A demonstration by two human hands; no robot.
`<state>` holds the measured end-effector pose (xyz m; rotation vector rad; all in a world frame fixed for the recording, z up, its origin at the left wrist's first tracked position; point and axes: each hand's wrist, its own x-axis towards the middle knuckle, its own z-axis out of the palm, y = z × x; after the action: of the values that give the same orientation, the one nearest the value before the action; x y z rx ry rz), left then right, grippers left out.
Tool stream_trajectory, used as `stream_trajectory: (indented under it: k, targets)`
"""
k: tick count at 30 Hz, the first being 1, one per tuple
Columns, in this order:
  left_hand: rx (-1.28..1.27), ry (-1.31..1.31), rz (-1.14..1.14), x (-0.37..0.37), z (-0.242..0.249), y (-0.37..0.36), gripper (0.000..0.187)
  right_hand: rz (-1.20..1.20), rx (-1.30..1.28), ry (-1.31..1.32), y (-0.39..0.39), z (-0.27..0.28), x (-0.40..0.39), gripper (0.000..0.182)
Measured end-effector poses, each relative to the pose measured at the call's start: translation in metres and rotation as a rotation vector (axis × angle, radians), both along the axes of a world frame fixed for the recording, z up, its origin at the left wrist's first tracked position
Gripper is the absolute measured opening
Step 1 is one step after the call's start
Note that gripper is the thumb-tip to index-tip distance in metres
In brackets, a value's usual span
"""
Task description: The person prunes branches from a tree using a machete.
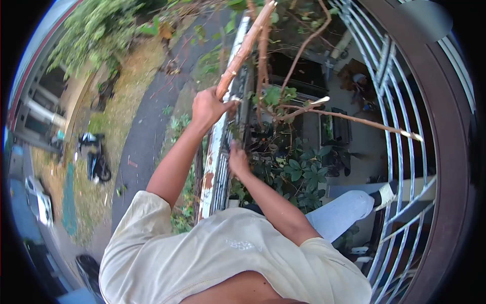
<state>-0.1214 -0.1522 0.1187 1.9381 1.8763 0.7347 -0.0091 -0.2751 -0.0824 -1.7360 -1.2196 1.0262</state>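
Observation:
My left hand (207, 109) is wrapped around the lower end of a thick, brown, bare branch (242, 54), which slants up and away to the right. Beside that hand runs a white metal edge (208, 177) with peeling, rusty paint. Lower down, my right hand (238, 159) is next to the dark inner side of this edge, close to the leaves. Its fingers are blurred and partly hidden, so I cannot make out whether they hold anything. Cut branches with pale ends (319, 101) stick out to the right of my hands.
Green leafy plants (304, 169) grow below on the right. White metal bars (395, 101) stand along the right side, with my foot (383, 195) against them. Far below on the left are a paved path (144, 131), a motorcycle (96, 159) and a white car (39, 201). A person (360, 83) is below right.

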Motion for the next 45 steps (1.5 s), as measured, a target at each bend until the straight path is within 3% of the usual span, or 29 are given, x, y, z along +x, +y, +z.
stream_trajectory:
  k: [1,2,4,6,8,12,14,18,20,24,25,27,32,36,39,41,42,44,45]
  targets:
    - [-0.026,0.096,-0.026,0.014,-0.003,0.013,0.056,0.025,-0.067,0.054,0.004,-0.014,0.000,0.088]
    - [-0.066,0.189,-0.032,0.023,-0.016,0.027,0.057,0.051,-0.151,0.052,-0.004,0.020,0.005,0.085]
    - [-0.071,0.225,-0.111,0.033,-0.033,0.040,0.050,0.033,-0.099,0.092,-0.004,-0.001,0.001,0.068]
    - [-0.021,0.223,-0.188,0.041,-0.029,0.033,0.035,0.057,-0.073,0.168,-0.006,0.001,0.004,0.066]
    - [0.060,0.257,-0.226,0.042,-0.048,0.036,0.030,0.042,-0.054,0.212,-0.011,0.006,0.010,0.067]
    - [0.041,0.219,-0.257,0.038,-0.030,0.027,0.026,0.024,-0.047,0.211,-0.008,-0.005,0.028,0.074]
    - [0.104,0.124,-0.188,0.025,-0.013,0.015,0.026,-0.006,-0.389,0.655,-0.012,-0.003,0.053,0.070]
    - [0.094,-0.022,0.037,-0.036,0.039,-0.016,0.037,-0.118,-0.331,0.540,-0.037,0.028,0.103,0.065]
    - [0.098,-0.216,0.191,-0.086,0.052,-0.036,0.044,-0.114,-0.334,0.711,-0.036,-0.005,0.123,0.066]
    - [0.099,-0.126,0.549,-0.208,0.050,-0.083,0.054,-0.225,-0.313,0.758,-0.033,0.032,0.126,0.065]
    - [0.091,-0.127,0.617,-0.235,0.037,-0.093,0.054,-0.217,-0.295,0.760,-0.032,0.035,0.124,0.065]
    - [0.116,-0.420,0.785,-0.280,-0.005,-0.115,0.061,-0.226,-0.283,0.753,-0.037,0.037,0.119,0.065]
    - [-0.090,-0.471,0.946,-0.302,-0.066,-0.203,0.071,-0.143,-0.307,0.682,-0.054,0.039,0.101,0.063]
    - [-0.092,-0.355,1.059,-0.328,-0.083,-0.232,0.079,-0.066,-0.356,0.617,-0.066,0.061,0.102,0.062]
    - [-0.147,-0.197,0.966,-0.385,-0.101,-0.227,0.084,-0.027,-0.392,0.580,-0.072,0.079,0.109,0.062]
    - [0.414,0.585,0.921,-0.408,-0.133,-0.207,0.084,-0.024,-0.410,0.563,-0.078,0.088,0.117,0.062]
    - [0.427,0.572,0.902,-0.397,-0.122,-0.195,0.084,-0.044,-0.393,0.564,-0.080,0.091,0.120,0.062]
    - [0.248,0.069,0.814,-0.341,-0.075,-0.179,0.078,-0.056,-0.383,0.476,-0.090,0.100,0.129,0.061]
    - [0.195,-0.037,0.673,-0.301,-0.058,-0.174,0.072,-0.051,-0.362,0.445,-0.098,0.096,0.140,0.058]
